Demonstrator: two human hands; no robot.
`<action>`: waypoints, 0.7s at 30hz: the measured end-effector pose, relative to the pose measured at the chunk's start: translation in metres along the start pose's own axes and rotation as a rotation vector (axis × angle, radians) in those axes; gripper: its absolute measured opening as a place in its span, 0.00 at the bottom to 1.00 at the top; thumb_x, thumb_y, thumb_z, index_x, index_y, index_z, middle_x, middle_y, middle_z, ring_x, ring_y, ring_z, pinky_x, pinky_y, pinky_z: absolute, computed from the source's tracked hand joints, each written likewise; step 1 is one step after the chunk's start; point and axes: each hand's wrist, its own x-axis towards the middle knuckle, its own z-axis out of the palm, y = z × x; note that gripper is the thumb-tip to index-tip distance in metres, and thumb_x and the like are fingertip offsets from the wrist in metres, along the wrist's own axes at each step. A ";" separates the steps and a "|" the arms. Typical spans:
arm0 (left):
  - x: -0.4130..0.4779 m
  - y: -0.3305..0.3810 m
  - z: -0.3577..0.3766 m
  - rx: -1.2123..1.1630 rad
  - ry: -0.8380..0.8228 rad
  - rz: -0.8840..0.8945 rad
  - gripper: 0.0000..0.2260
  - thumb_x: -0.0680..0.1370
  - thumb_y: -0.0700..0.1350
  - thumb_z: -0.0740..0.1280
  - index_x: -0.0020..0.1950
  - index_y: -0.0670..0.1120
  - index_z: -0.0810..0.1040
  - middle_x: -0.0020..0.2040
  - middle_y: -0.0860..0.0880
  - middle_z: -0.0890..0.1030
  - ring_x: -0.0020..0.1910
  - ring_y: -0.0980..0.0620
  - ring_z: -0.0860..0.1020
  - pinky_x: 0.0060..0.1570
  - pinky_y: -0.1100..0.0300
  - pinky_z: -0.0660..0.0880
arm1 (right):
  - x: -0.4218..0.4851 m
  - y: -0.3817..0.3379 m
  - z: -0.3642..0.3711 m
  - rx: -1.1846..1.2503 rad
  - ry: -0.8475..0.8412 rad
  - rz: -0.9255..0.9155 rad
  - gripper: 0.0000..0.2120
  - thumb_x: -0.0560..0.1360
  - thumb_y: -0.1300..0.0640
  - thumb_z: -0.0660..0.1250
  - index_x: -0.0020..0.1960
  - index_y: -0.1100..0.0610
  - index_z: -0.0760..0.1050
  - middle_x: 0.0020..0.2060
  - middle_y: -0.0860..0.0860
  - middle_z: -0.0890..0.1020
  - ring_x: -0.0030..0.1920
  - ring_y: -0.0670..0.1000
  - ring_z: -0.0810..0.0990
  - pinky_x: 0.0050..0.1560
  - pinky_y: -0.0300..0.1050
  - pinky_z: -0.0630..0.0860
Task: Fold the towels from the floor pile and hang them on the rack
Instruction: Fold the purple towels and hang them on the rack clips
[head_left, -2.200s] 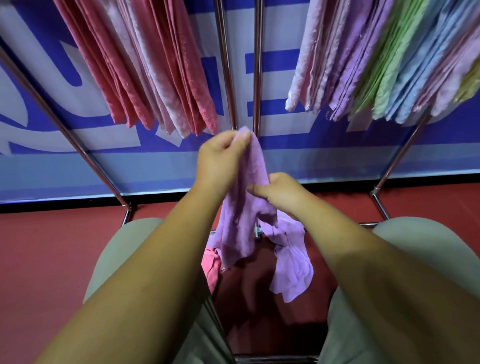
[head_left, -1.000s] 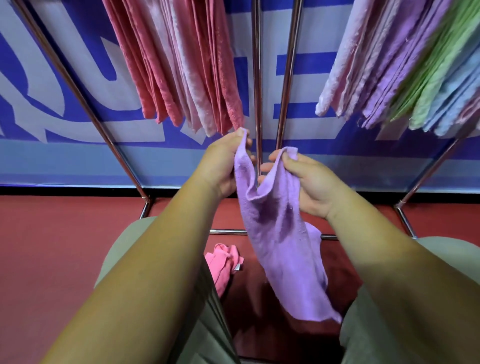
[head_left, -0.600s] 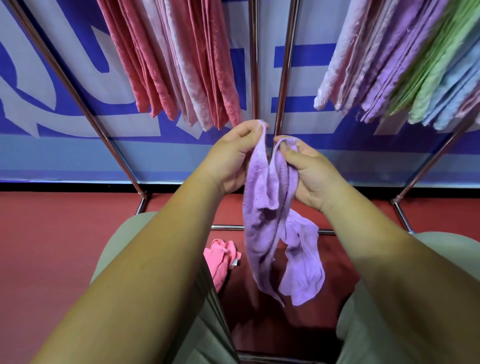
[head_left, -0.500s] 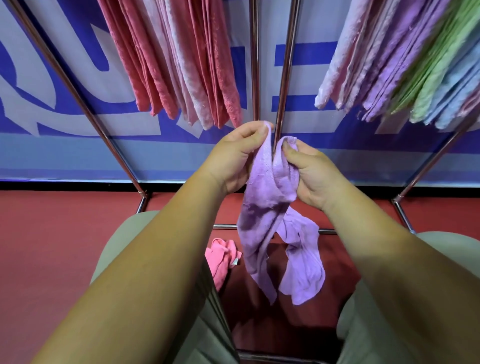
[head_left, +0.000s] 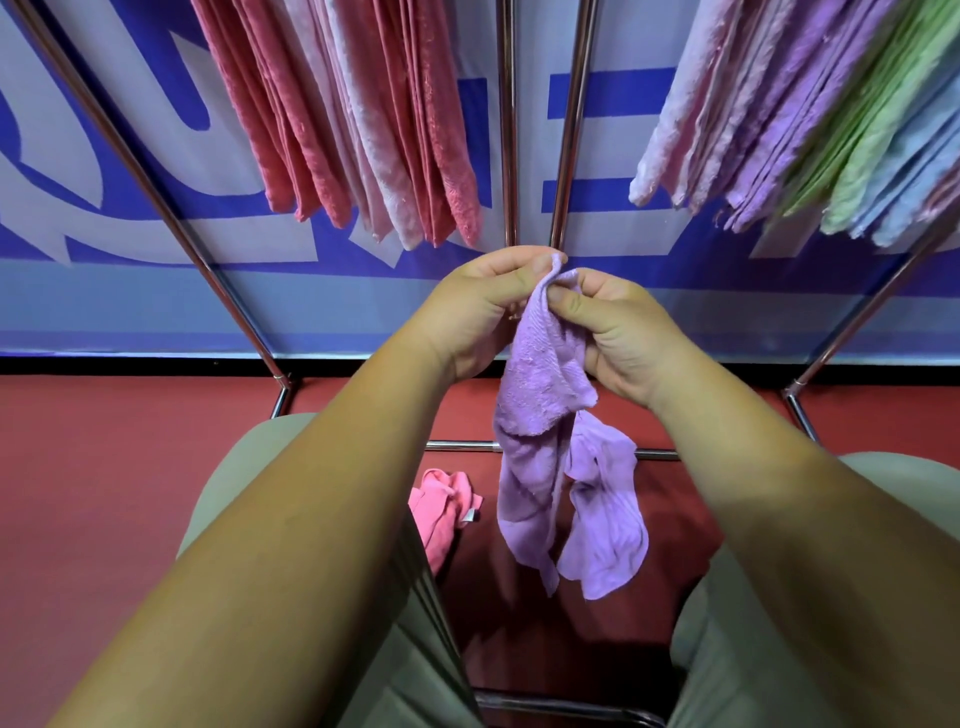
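The purple towel (head_left: 540, 415) is being pinched at its top by both hands, which are being held close together, almost touching. The left hand (head_left: 483, 306) is gripping the cloth between thumb and fingers, and the right hand (head_left: 618, 332) is pinching it just beside, with the thumb on the front. The rest of the towel is hanging down bunched, in 2 loose tails, above the floor (head_left: 104, 467) and in front of the rack (head_left: 506, 130).

By the look of it, the fold is not yet being started, because the edges are not being spread. If the hands are being pulled apart along a wrong edge, the towel will probably be opened crooked and the fold will be uneven. Only a little cloth is being held, so it could slip when it is being shaken out. The towel would then be dropped on the floor, near the pink towel (head_left: 441, 509) that is lying there. The tails could also be caught on the bottom bar (head_left: 457, 445) while the towel is being lifted. The hung towels (head_left: 363, 130) are hanging tightly packed, so neighbours could be pushed aside or dragged off when a new one is being put on.

On the banner (head_left: 104, 208) behind the rack, big white letters on blue are being shown only in part, and no word can be read. A small white tag (head_left: 469, 515) is showing on the pink towel, without readable print. No brand can be made out.
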 end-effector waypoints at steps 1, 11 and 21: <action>0.000 0.000 0.000 0.008 -0.006 -0.001 0.04 0.84 0.42 0.70 0.53 0.45 0.85 0.49 0.42 0.88 0.47 0.46 0.84 0.54 0.54 0.81 | 0.001 0.000 0.000 -0.024 0.008 -0.004 0.05 0.81 0.65 0.68 0.55 0.63 0.81 0.46 0.58 0.86 0.48 0.55 0.84 0.56 0.50 0.81; 0.005 -0.005 0.004 0.030 0.015 -0.008 0.03 0.80 0.38 0.73 0.48 0.44 0.85 0.43 0.44 0.86 0.40 0.49 0.84 0.43 0.58 0.81 | 0.003 0.007 0.000 -0.027 0.014 0.008 0.17 0.82 0.66 0.68 0.68 0.71 0.72 0.61 0.68 0.82 0.67 0.66 0.80 0.73 0.67 0.72; 0.014 -0.004 -0.001 0.177 0.068 0.085 0.07 0.80 0.39 0.75 0.58 0.41 0.86 0.50 0.43 0.88 0.46 0.49 0.85 0.46 0.58 0.82 | 0.005 0.005 0.000 -0.099 0.074 -0.027 0.16 0.79 0.63 0.73 0.64 0.67 0.75 0.58 0.66 0.85 0.63 0.66 0.83 0.69 0.67 0.76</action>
